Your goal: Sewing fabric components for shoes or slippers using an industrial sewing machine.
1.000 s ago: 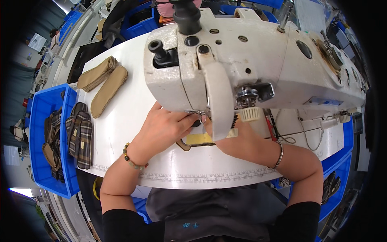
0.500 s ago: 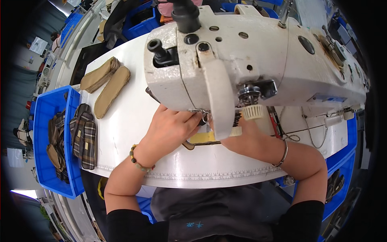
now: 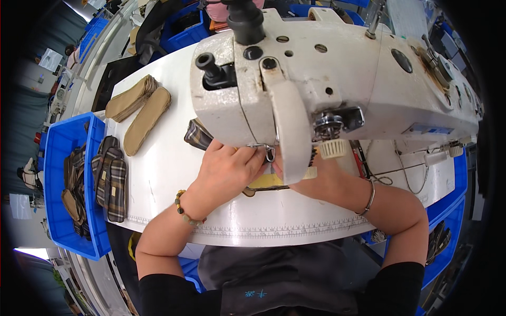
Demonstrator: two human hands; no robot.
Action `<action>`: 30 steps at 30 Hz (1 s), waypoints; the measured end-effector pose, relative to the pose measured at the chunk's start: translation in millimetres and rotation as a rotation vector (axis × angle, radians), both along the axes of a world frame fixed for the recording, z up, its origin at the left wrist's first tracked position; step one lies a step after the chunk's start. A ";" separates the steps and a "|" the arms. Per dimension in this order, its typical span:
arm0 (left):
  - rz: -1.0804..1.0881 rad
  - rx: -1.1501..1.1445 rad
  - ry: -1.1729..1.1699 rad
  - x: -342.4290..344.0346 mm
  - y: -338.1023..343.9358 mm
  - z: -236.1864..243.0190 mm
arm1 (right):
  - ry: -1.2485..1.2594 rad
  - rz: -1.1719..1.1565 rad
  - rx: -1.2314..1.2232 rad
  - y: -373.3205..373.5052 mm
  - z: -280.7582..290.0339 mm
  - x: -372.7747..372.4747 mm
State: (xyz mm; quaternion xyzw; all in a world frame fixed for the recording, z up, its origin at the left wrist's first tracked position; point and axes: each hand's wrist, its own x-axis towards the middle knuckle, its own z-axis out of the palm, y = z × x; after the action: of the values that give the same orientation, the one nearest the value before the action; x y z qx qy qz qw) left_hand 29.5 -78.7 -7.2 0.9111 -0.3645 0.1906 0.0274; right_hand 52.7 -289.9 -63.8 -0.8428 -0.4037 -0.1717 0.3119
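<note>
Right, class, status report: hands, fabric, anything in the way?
Left hand below sewing machine head; right hand partly hidden behind it. Plaid fabric piece just beyond left hand. Machine head blocks some view.

White sewing desk [image 3: 155, 171]: front edge passable between the bare forearms [image 3: 168, 224]; second lane left of the left hand [image 3: 229, 167]. Flat tan sole-shaped pieces [image 3: 147, 121] block far-left corner, brown plaid fabric bundles [image 3: 113, 181] the left edge. White metal sewing-machine head [image 3: 342, 68] obstructs top-down, centre to right.

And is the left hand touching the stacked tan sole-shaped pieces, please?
Apart: the head view shows white tabletop between the left hand and the stacked tan sole-shaped pieces.
</note>
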 end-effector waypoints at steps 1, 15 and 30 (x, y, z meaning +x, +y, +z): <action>-0.004 -0.013 -0.032 -0.7 0.1 -1.8 | -0.005 -0.010 0.008 -0.5 1.6 0.4; -0.056 -0.017 -0.038 -1.3 1.6 3.2 | -0.020 -0.025 -0.147 0.8 18.0 -17.5; -0.023 0.012 -0.004 4.5 8.8 -0.2 | -0.236 0.028 -0.191 -4.4 14.6 -11.8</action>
State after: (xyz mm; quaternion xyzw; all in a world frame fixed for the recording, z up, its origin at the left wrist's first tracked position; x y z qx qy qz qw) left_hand 34.0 -69.9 -7.4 0.9066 -0.3762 0.1896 0.0234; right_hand 40.9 -294.2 -49.2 -0.8370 -0.4637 -0.2258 0.1830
